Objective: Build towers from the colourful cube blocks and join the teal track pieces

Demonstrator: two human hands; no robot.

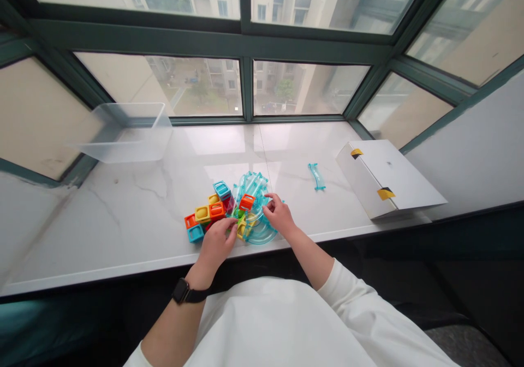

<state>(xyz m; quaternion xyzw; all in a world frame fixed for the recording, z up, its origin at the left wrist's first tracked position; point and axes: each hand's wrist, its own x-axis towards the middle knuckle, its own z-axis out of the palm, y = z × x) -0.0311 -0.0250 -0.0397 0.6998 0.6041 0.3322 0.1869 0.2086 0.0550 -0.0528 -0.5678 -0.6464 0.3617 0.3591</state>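
A white marble sill (102, 230) runs beneath the window, and on it, near the front edge and just right of centre, lies a heap of square orange, yellow, blue and teal blocks (210, 214) tangled with curved clear-teal tracks (256, 190). The left hand (216, 244) has its fingers (231, 226) curled down onto the heap's near edge, and the right hand (278, 213) has its fingers (268, 198) slightly spread against the tracks; whether either is gripping a piece I cannot tell. A clear plastic bin (126, 138) stands far left, a taped white box (388, 179) lies right, and one loose track (316, 176) sits between box and heap.
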